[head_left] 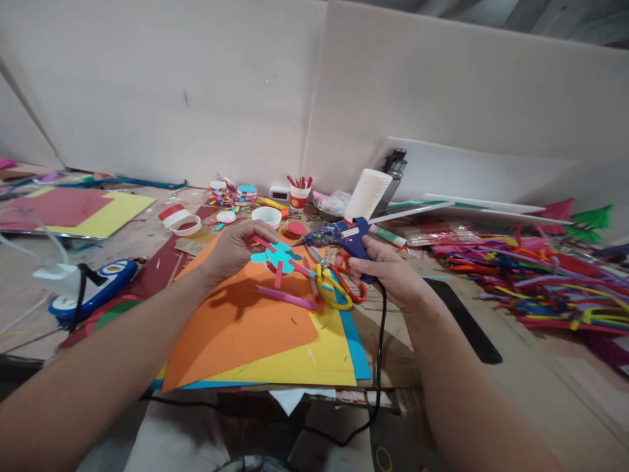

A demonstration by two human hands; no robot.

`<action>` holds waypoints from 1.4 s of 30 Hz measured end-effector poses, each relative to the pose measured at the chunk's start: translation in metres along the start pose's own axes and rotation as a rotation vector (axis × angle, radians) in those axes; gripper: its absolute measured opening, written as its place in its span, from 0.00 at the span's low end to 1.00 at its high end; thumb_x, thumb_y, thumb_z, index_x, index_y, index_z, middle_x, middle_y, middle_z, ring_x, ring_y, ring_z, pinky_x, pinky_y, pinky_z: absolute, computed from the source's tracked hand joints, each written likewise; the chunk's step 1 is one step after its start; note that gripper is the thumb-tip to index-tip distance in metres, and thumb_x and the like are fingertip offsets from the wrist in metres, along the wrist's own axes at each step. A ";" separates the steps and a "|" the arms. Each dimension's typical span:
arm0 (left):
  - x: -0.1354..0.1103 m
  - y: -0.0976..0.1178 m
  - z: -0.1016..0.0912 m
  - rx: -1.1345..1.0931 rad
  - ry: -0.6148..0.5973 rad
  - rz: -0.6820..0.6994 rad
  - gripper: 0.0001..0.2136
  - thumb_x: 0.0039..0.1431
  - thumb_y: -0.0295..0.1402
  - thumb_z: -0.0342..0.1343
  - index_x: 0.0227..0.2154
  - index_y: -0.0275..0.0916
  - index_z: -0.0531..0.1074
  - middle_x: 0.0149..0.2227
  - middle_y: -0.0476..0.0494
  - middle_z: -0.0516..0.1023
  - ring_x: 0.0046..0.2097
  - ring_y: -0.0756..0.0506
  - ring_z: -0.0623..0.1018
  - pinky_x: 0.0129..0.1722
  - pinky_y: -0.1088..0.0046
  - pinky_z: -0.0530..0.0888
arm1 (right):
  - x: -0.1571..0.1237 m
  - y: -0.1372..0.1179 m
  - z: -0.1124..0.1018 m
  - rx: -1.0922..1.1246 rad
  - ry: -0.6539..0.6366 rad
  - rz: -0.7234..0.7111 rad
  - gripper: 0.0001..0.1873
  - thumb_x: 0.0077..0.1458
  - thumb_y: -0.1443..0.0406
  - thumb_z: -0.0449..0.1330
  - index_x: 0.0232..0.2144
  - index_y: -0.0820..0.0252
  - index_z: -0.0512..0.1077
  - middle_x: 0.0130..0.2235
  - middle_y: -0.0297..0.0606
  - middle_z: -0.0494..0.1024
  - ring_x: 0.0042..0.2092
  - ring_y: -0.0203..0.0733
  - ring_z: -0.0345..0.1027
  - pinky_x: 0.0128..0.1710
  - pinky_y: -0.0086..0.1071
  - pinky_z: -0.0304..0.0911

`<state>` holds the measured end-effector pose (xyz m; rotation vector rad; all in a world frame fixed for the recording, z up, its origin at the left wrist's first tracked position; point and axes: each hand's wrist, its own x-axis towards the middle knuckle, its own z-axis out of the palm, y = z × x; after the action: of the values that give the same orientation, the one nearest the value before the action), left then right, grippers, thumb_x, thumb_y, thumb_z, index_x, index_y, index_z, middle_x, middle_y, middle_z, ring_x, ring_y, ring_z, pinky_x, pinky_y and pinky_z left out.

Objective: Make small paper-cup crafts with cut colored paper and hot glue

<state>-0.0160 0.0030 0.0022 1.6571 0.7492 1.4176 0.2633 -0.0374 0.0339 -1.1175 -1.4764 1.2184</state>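
The left hand [243, 244] is nearly closed, its fingertips pinching the edge of a turquoise paper piece [279, 257] with pinkish-red strips, held just ahead of those fingers and above the orange paper [236, 344]. The right hand [388, 267] is wrapped around the handle of a blue glue gun [352, 244], whose nozzle points leftward from that hand, right beside the piece; whether they touch, or the trigger is squeezed, I cannot tell. A small light glows on the gun, so treat the tip as hot: keep the left fingertips on the outer edge, steady the thin paper against flexing, and let out only a small dab. The scissors [323, 295] lie just left of the right hand, below the gun, where a low swing could bump them. Stray glue might land on the purple strip [285, 297], below and right of the left hand. Let the black cord [382, 341] hang slack beneath the right hand.
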 end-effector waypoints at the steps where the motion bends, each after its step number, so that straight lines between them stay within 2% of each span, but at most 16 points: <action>1: 0.000 0.000 0.000 0.003 -0.008 0.015 0.06 0.40 0.29 0.70 0.24 0.39 0.79 0.32 0.41 0.79 0.37 0.45 0.76 0.42 0.68 0.73 | 0.000 0.000 0.000 0.006 -0.028 0.007 0.21 0.43 0.63 0.68 0.42 0.58 0.73 0.30 0.31 0.74 0.25 0.31 0.61 0.23 0.26 0.58; 3: 0.000 -0.001 -0.001 0.007 -0.026 0.045 0.06 0.41 0.29 0.69 0.25 0.39 0.80 0.32 0.41 0.79 0.38 0.44 0.77 0.42 0.68 0.73 | 0.001 0.001 0.000 0.007 -0.117 0.028 0.19 0.46 0.62 0.67 0.42 0.58 0.71 0.29 0.30 0.73 0.24 0.31 0.61 0.23 0.26 0.57; 5: 0.000 -0.002 -0.001 0.011 -0.043 0.062 0.06 0.42 0.29 0.69 0.26 0.40 0.80 0.33 0.41 0.79 0.38 0.44 0.77 0.42 0.68 0.72 | 0.001 0.003 -0.001 -0.023 -0.139 0.023 0.17 0.48 0.61 0.66 0.41 0.59 0.71 0.30 0.31 0.74 0.24 0.31 0.62 0.22 0.26 0.57; 12: -0.002 -0.002 -0.001 0.013 -0.026 0.003 0.06 0.40 0.30 0.70 0.25 0.40 0.80 0.33 0.41 0.79 0.39 0.44 0.76 0.43 0.68 0.72 | 0.001 0.002 0.001 -0.066 -0.111 0.028 0.17 0.48 0.60 0.66 0.39 0.59 0.70 0.26 0.29 0.72 0.23 0.31 0.61 0.22 0.26 0.56; 16: -0.002 -0.003 -0.001 0.019 -0.036 0.016 0.06 0.40 0.29 0.69 0.25 0.40 0.80 0.34 0.41 0.79 0.39 0.44 0.76 0.43 0.68 0.72 | 0.001 0.002 0.001 -0.070 -0.112 0.030 0.17 0.48 0.60 0.66 0.40 0.59 0.70 0.28 0.30 0.73 0.24 0.31 0.61 0.22 0.26 0.56; 22: -0.001 -0.002 -0.001 0.032 -0.063 0.059 0.06 0.42 0.27 0.68 0.26 0.40 0.80 0.33 0.41 0.79 0.38 0.45 0.76 0.42 0.69 0.72 | 0.002 0.003 0.001 -0.092 -0.106 0.022 0.17 0.48 0.61 0.65 0.41 0.59 0.70 0.25 0.28 0.71 0.23 0.31 0.60 0.22 0.26 0.55; 31: -0.002 -0.003 -0.002 0.037 -0.057 0.026 0.06 0.41 0.28 0.69 0.25 0.40 0.80 0.33 0.41 0.79 0.39 0.44 0.76 0.43 0.68 0.73 | 0.001 0.000 0.002 -0.132 -0.095 0.020 0.17 0.47 0.60 0.66 0.40 0.59 0.70 0.28 0.29 0.71 0.25 0.31 0.60 0.24 0.27 0.55; 35: -0.001 -0.005 -0.003 0.054 -0.078 0.073 0.06 0.42 0.28 0.69 0.26 0.40 0.80 0.33 0.41 0.79 0.39 0.44 0.77 0.43 0.68 0.73 | 0.002 0.002 0.002 -0.128 -0.089 0.003 0.19 0.48 0.60 0.65 0.42 0.59 0.71 0.33 0.32 0.73 0.28 0.33 0.62 0.27 0.27 0.59; 42: 0.002 -0.014 -0.006 0.090 -0.115 0.187 0.05 0.45 0.27 0.67 0.27 0.38 0.79 0.33 0.42 0.80 0.38 0.46 0.78 0.40 0.70 0.74 | 0.002 0.003 -0.001 -0.158 -0.107 0.009 0.22 0.49 0.59 0.65 0.46 0.58 0.70 0.33 0.32 0.72 0.30 0.34 0.62 0.30 0.28 0.60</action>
<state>-0.0206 0.0131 -0.0085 1.9029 0.6130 1.4192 0.2638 -0.0346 0.0309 -1.1790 -1.6742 1.1999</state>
